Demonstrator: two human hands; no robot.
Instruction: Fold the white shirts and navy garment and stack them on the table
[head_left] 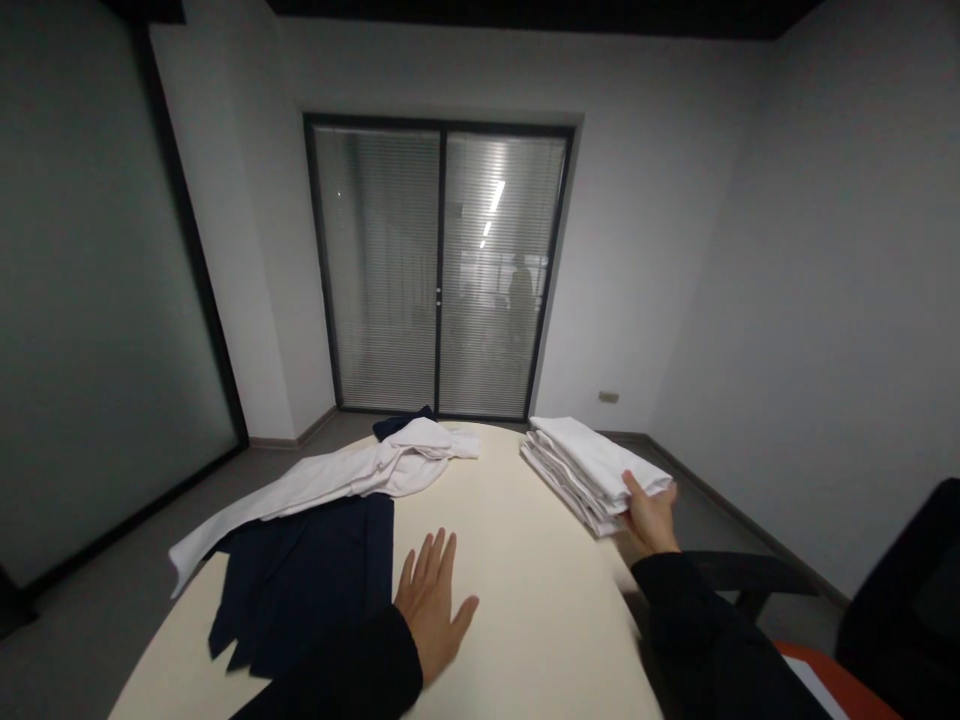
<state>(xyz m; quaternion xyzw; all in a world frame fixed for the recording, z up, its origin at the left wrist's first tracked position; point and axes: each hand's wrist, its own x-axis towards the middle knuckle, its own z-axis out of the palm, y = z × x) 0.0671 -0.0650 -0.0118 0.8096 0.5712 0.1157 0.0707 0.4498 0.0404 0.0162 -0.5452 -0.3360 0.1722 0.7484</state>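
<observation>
My left hand point(433, 603) lies flat and open on the cream table point(525, 590), fingers spread, just right of a dark navy garment point(300, 580). My right hand point(651, 516) grips the near corner of a stack of folded white cloth point(589, 466) at the table's right edge, thumb on top. A loose white garment point(337, 480) lies crumpled across the far left of the table, partly over the navy one. Both my sleeves are black.
A glass double door with blinds point(439, 270) stands beyond the table, with a person's dim shape behind it. A dark chair point(907, 590) sits at the right, with an orange surface point(832, 680) near my right arm. Grey floor surrounds the table.
</observation>
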